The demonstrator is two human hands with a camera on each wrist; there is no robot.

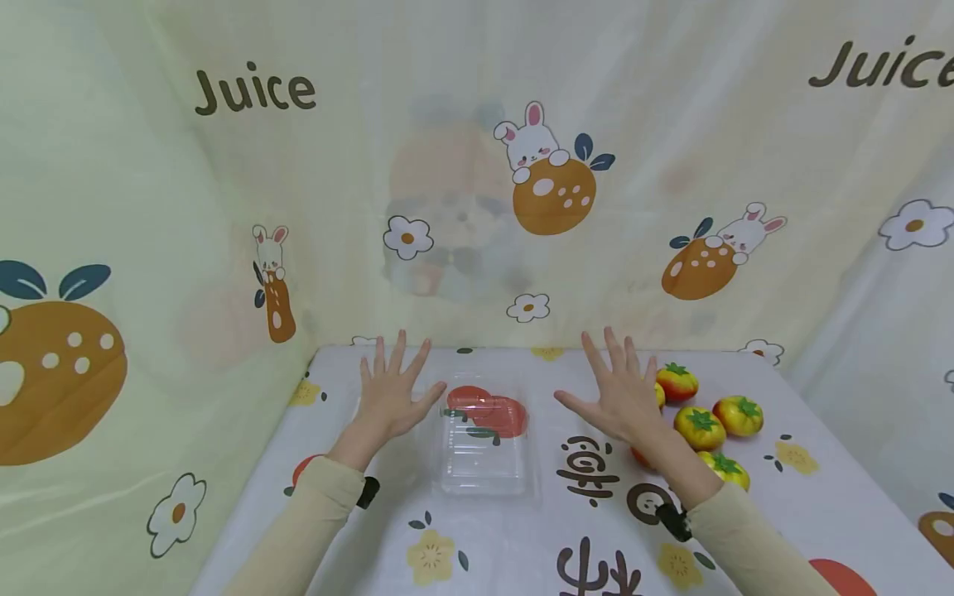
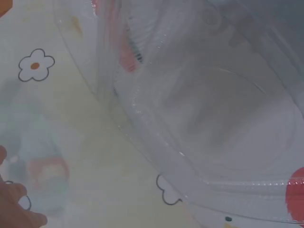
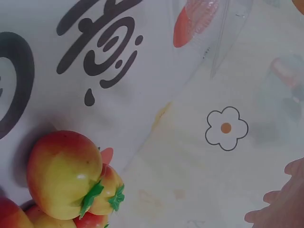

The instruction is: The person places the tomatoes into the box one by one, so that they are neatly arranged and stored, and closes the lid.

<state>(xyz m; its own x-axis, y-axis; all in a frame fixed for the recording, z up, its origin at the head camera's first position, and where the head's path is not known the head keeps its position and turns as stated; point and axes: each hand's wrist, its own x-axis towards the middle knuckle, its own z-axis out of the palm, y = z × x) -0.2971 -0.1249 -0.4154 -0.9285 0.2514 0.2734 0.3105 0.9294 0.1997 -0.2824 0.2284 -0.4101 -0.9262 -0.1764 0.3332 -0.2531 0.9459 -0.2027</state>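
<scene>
My left hand is held with fingers spread, just left of a clear plastic box, and it holds nothing. My right hand is spread the same way, right of the box and beside several yellow-and-red persimmons with green leafy tops; nothing is in it. The transparent box fills much of the left wrist view, with fingertips at the lower left corner. In the right wrist view, the persimmons cluster at lower left and the fingers show at lower right. My right forearm partly hides some fruit.
A white tablecloth with printed flowers, fruit and dark lettering covers the table. Pale curtains printed with rabbits and oranges stand behind and at both sides. A printed red fruit shows through the box.
</scene>
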